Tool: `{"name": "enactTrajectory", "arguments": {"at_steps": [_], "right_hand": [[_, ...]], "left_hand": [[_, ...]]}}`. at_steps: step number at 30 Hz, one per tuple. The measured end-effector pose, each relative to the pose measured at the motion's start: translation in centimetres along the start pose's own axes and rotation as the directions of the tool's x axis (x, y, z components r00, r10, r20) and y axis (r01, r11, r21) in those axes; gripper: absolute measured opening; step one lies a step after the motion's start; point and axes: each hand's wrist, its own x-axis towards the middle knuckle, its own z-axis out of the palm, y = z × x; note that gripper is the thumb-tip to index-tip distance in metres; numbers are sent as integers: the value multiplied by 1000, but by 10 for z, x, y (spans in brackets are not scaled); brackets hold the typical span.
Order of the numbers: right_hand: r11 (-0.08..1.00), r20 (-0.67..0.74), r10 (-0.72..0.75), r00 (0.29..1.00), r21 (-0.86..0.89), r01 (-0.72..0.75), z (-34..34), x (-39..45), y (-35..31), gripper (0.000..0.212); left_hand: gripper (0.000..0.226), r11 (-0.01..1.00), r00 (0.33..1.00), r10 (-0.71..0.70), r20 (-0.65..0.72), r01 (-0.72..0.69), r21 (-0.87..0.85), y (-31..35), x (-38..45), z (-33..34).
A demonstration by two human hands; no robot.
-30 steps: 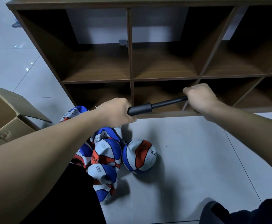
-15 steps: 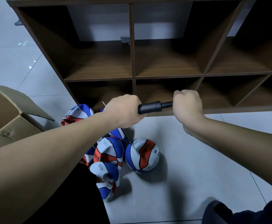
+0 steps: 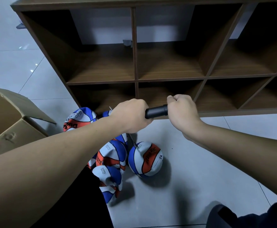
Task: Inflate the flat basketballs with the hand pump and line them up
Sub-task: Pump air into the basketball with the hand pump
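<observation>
Basketballs point(image 3: 111, 163) heaped crumpled on floor, one rounder ball point(image 3: 145, 159) on the hose and none lined up, judged early in task; left hand point(image 3: 129, 117) wrapped round hand pump point(image 3: 156, 111) barrel, right hand point(image 3: 182, 109) fisted on handle; cardboard box point(image 3: 11, 122) contents unseen; shelf unit point(image 3: 134, 63) cubbies bare.

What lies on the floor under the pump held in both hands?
Under the pump lies a heap of blue, white and orange basketballs; the rounder ball sits at its right. The left hand and forearm cover part of the heap.
</observation>
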Motion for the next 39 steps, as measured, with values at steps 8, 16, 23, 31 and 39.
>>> {"name": "enactTrajectory", "arguments": {"at_steps": [8, 16, 23, 31, 39], "right_hand": [[998, 70, 27, 997, -55, -23, -17, 19, 5, 45], [986, -35, 163, 986, -9, -164, -68, 55, 18, 37], [953, -105, 293, 950, 115, -281, -46, 46, 16, 16], [956, -76, 256, 964, 165, -241, -12, 26, 11, 35], [989, -38, 131, 991, 80, -128, -1, 11, 7, 41]], "left_hand": [[33, 998, 999, -3, 50, 6, -55, -11, 0, 2], [36, 994, 991, -62, 122, 73, -87, -33, 4, -2], [32, 998, 994, -59, 92, 60, -4, -19, 5, 5], [26, 998, 997, -61, 45, 60, 21, -11, 4, 5], [25, 999, 998, -43, 43, 44, -24, 3, 1, 6]]}}
